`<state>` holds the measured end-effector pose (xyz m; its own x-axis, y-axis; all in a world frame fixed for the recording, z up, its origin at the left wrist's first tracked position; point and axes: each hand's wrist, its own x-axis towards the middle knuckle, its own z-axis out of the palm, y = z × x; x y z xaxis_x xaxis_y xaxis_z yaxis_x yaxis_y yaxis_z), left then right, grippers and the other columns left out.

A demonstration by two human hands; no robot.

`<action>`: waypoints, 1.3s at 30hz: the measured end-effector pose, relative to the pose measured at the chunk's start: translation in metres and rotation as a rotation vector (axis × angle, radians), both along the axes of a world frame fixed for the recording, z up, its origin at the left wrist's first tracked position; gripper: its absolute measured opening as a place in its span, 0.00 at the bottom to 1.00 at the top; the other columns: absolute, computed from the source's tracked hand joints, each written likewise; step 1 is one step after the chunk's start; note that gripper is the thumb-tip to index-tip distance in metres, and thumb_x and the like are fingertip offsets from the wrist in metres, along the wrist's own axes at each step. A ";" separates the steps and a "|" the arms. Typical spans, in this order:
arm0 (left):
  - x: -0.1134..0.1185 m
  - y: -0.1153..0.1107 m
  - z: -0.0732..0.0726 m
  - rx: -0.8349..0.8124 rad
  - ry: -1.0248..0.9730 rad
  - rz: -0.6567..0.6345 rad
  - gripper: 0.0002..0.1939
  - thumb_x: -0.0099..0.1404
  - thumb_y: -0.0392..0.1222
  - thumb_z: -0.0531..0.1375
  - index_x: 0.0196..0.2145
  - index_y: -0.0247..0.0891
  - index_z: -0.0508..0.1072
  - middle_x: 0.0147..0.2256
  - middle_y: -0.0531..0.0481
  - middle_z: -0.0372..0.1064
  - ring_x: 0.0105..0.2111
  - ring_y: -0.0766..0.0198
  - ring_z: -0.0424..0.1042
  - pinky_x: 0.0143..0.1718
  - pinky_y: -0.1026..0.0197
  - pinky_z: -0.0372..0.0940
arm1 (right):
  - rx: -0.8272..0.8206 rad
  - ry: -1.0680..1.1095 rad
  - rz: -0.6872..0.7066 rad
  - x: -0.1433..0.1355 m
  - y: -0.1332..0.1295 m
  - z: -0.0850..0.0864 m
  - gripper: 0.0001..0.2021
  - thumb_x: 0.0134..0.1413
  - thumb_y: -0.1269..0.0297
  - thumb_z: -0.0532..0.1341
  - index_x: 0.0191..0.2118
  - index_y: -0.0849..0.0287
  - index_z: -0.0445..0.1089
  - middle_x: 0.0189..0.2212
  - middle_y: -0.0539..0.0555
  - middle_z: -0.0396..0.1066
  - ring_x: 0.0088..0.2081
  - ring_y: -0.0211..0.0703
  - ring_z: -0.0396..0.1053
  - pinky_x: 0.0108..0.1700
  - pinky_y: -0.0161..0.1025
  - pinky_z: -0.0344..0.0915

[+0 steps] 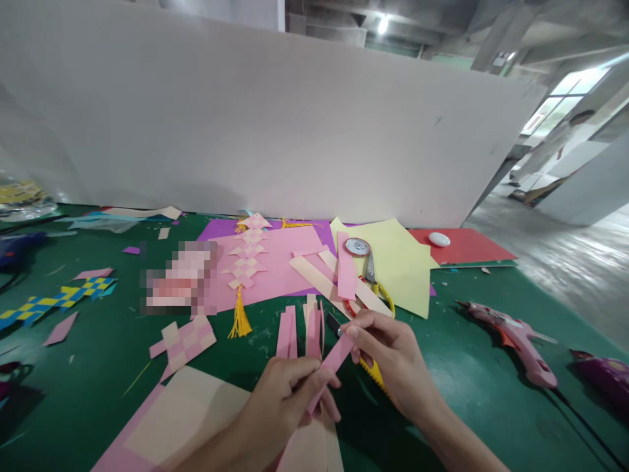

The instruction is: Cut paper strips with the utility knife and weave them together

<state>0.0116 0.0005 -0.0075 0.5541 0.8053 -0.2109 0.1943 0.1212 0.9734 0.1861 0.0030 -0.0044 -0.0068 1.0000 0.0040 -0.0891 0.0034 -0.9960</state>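
Between my two hands stretches a pink paper strip (338, 357), slanting up to the right. My left hand (299, 393) pinches its lower end, and my right hand (386, 351) grips the upper end between thumb and fingers. More pink and cream strips (287, 333) lie on the table just beyond my left hand. A yellow utility knife (376, 377) rests under my right hand, partly covered by it. Left of my hands sits a woven pink-and-cream paper piece (189, 344). Farther back lies a chain of woven paper shapes (248, 262) ending in a yellow tassel (240, 316).
Scissors (372, 269) and loose strips lie on yellow paper (410, 275). On the right are a pink glue gun (514, 337) with a cord and a purple tool (602, 373). Red sheets (472, 246) lie behind them. A white board (275, 124) stands along the table's back.
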 end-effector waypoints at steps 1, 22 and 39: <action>0.000 0.000 0.000 -0.002 0.012 0.008 0.20 0.67 0.50 0.50 0.30 0.33 0.73 0.23 0.45 0.76 0.21 0.66 0.70 0.23 0.68 0.61 | 0.000 -0.008 -0.004 0.000 0.001 0.000 0.07 0.52 0.62 0.63 0.28 0.60 0.72 0.24 0.50 0.67 0.23 0.31 0.61 0.25 0.31 0.55; -0.002 -0.001 0.002 0.101 0.151 0.056 0.24 0.67 0.52 0.48 0.22 0.35 0.70 0.15 0.51 0.69 0.17 0.69 0.67 0.23 0.69 0.60 | 0.014 0.018 -0.144 0.011 0.005 0.004 0.08 0.53 0.61 0.63 0.29 0.60 0.71 0.18 0.47 0.62 0.21 0.31 0.58 0.23 0.31 0.53; -0.002 -0.001 0.002 0.058 0.019 0.019 0.21 0.68 0.49 0.47 0.24 0.35 0.68 0.15 0.53 0.62 0.17 0.68 0.65 0.22 0.68 0.59 | -0.010 0.037 -0.165 0.013 0.008 0.004 0.10 0.52 0.59 0.63 0.26 0.59 0.70 0.18 0.46 0.61 0.21 0.32 0.57 0.22 0.31 0.50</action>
